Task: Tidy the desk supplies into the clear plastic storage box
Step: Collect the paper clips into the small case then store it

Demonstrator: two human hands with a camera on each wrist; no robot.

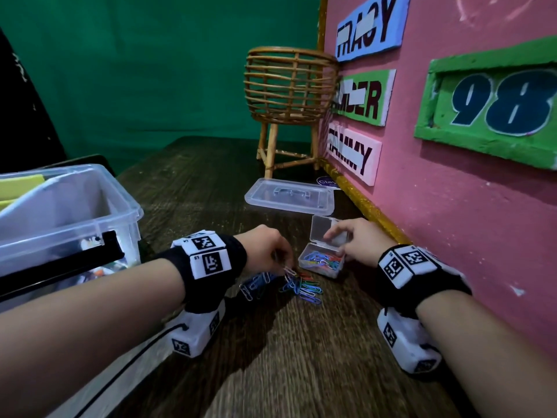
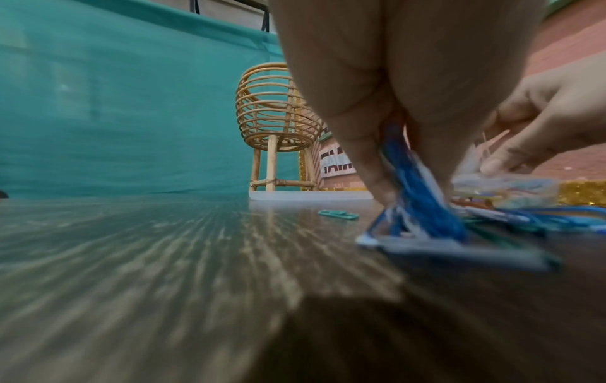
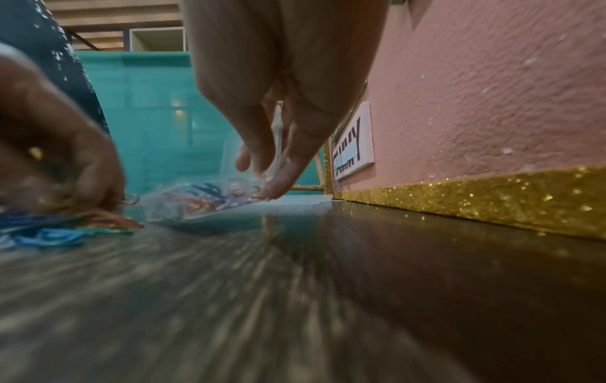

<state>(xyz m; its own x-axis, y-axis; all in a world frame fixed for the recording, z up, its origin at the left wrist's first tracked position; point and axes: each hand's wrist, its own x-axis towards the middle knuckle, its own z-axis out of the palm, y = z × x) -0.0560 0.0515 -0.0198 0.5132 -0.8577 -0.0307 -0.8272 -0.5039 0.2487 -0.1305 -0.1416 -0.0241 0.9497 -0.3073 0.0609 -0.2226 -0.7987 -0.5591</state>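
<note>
At the far left of the wooden desk (image 1: 301, 357) stands the clear plastic storage box (image 1: 90, 206), open at the top, with yellow pads and other supplies already inside.

Just right of it, the left hand (image 1: 265, 248) reaches down over a loose pile of coloured paper clips (image 1: 298, 286) on the desk. Its fingertips (image 2: 377, 181) are pinched together on a small bunch of blue and white clips, the ends of which touch the wood in the left wrist view.

Next to the pile sits a small clear clip case (image 1: 322, 263), hinged lid standing up, partly filled with clips. The right hand (image 1: 358, 245) steadies it, fingers curled around the raised lid and the case's near edge.

Behind the case lies the storage box's flat clear lid (image 1: 289, 196), then a little rattan basket on legs (image 1: 289, 95), against a pink wall with name signs.

To do this step well, it seems best to lift small bunches rather than large ones, since clips tangle and trail. The right hand should hold the case flat and the lid wide. Stray clips, such as one green clip (image 2: 337, 214) lying apart, will likely need gathering before the case is closed and moved into the storage box.
</note>
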